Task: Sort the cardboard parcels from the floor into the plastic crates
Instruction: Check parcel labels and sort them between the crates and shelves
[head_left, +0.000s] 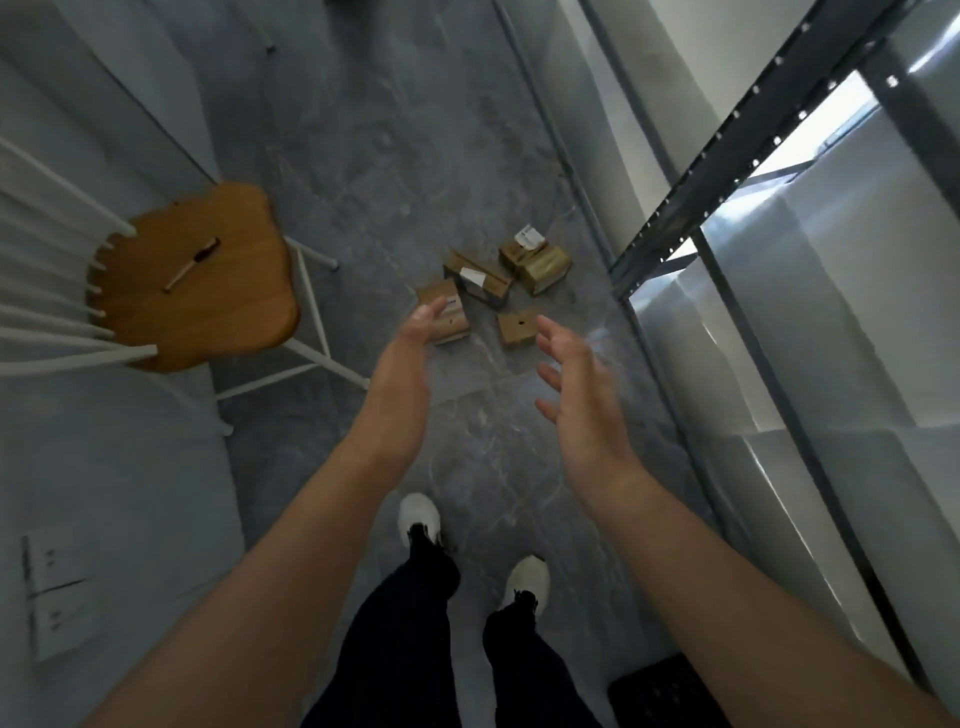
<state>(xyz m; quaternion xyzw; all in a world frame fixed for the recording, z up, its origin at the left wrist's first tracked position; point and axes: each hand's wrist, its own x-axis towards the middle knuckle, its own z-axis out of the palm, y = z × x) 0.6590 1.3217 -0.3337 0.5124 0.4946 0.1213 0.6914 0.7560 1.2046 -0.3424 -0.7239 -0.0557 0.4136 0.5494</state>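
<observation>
Several small cardboard parcels lie in a loose cluster on the grey floor ahead of my feet. The nearest left parcel (448, 312) has a white label; a plain one with a small hole (518, 327) lies to its right. Behind them sit a dark-sided parcel (475, 278) and a taped one with a white label (535, 260). My left hand (410, 353) reaches out above the floor, fingers relaxed, its fingertips overlapping the left parcel in view. My right hand (576, 384) is spread open and holds nothing. A black plastic crate corner (657, 693) shows at the bottom right.
A chair with a wooden seat (195, 275) and white legs stands at the left. A dark metal shelving rack (727, 171) with pale translucent crates (831, 322) runs along the right. My white shoes (421, 517) stand on the floor. Wall sockets (54, 592) sit low left.
</observation>
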